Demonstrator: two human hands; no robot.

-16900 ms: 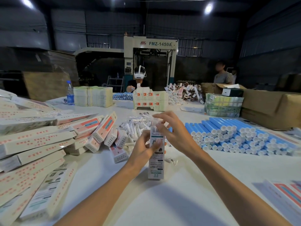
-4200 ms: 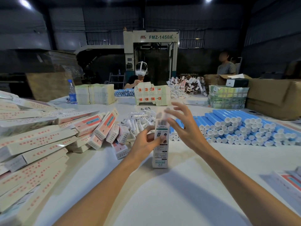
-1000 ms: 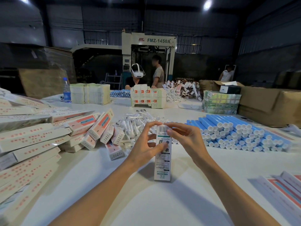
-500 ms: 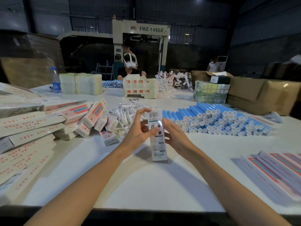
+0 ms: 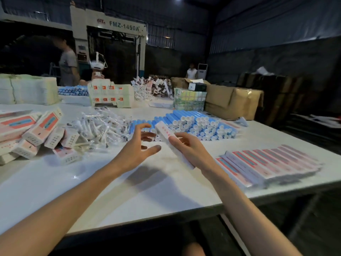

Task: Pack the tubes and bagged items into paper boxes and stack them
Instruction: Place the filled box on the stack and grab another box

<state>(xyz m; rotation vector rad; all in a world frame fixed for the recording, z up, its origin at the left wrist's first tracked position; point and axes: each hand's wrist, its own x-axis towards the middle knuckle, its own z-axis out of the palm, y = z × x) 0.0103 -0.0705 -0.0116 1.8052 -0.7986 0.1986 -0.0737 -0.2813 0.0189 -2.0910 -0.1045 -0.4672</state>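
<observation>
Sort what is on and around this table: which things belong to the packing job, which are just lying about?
Job: paper box in the right hand; blue tubes; bagged items; flat boxes; packed boxes.
Lying about: brown cartons; big machine.

Paper box [image 5: 165, 133]: far long side covered by the right hand [image 5: 191, 150]; red print blurred, not legible. Pile of packed boxes [image 5: 27, 130]: cut off by the left edge. Blue tubes [image 5: 193, 124]: nearest row partly hidden behind the paper box. Bagged items [image 5: 99, 126]: contents too small to be told.
</observation>
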